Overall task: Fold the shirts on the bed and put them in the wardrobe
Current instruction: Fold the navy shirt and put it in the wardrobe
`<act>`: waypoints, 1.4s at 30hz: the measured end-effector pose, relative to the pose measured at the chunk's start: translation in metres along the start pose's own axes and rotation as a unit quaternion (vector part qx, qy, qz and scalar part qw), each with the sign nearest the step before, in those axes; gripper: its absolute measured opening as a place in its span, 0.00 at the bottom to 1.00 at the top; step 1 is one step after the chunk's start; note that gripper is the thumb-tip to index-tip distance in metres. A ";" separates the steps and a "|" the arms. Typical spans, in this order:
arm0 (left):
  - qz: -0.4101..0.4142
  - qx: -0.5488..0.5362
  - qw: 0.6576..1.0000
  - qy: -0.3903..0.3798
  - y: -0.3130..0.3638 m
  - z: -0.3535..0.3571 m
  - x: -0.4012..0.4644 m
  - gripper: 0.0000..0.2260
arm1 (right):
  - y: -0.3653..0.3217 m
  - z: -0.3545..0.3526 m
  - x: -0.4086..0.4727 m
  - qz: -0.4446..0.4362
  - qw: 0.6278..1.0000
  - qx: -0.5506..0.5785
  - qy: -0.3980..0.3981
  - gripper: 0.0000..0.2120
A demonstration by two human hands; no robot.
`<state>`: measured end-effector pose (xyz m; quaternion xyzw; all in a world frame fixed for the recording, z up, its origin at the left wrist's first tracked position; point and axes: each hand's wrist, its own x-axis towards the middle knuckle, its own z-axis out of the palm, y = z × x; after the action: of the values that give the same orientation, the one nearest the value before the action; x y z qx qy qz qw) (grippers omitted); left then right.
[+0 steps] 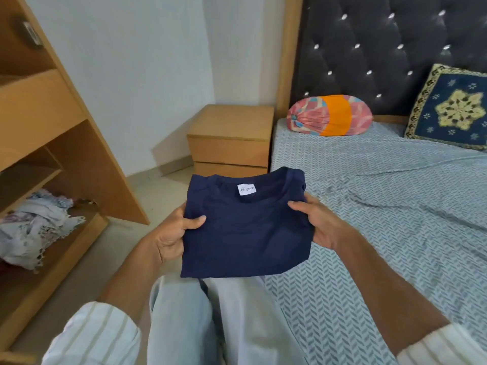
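A folded navy blue shirt with a white neck label hangs in the air between the bed and the wardrobe. My left hand grips its left edge, thumb on top. My right hand grips its right edge the same way. The bed with a blue-and-white patterned sheet lies to the right; no other shirt shows on it. The open wooden wardrobe stands at the left with its shelves in view.
A heap of pale crumpled clothes lies on a lower wardrobe shelf. A wooden bedside cabinet stands between wardrobe and bed. A pink-and-orange bolster and a navy cushion lean on the dark headboard. My legs are below the shirt.
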<state>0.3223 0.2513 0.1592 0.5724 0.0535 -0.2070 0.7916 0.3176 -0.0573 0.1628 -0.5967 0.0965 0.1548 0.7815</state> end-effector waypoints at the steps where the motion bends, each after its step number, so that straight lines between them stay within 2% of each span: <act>1: -0.009 -0.001 1.000 0.011 0.001 -0.014 0.012 0.18 | 0.002 0.008 0.019 0.011 1.000 -0.006 0.000 0.16; 12: -0.082 -0.018 0.996 0.043 0.039 -0.142 0.149 0.17 | 0.016 0.073 0.198 0.089 0.996 0.000 0.032 0.16; 18: -0.118 -0.026 0.991 0.065 0.129 -0.150 0.133 0.21 | -0.056 0.135 0.207 0.133 0.991 -0.001 0.022 0.16; 19: -0.127 -0.027 0.989 0.070 0.164 -0.147 0.122 0.21 | -0.089 0.149 0.202 0.146 0.989 -0.003 0.014 0.17; 27: -0.106 -0.051 0.989 0.084 0.346 -0.100 0.023 0.29 | -0.266 0.225 0.147 0.157 0.979 -0.058 -0.113 0.32; 30: -0.088 -0.042 0.987 0.127 0.393 -0.091 -0.013 0.26 | -0.310 0.257 0.144 0.158 0.972 -0.089 -0.152 0.37; 35: -0.026 -0.054 0.981 0.183 0.430 -0.115 -0.066 0.31 | -0.343 0.328 0.169 0.143 0.944 -0.147 -0.256 0.35; 42: 0.052 -0.128 0.943 0.301 0.450 -0.175 -0.107 0.33 | -0.355 0.448 0.214 0.144 0.900 -0.185 -0.367 0.36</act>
<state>0.4271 0.5592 0.5316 0.5038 0.2856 0.0252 0.8148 0.6294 0.3157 0.5323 -0.6109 -0.1421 0.4888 0.6064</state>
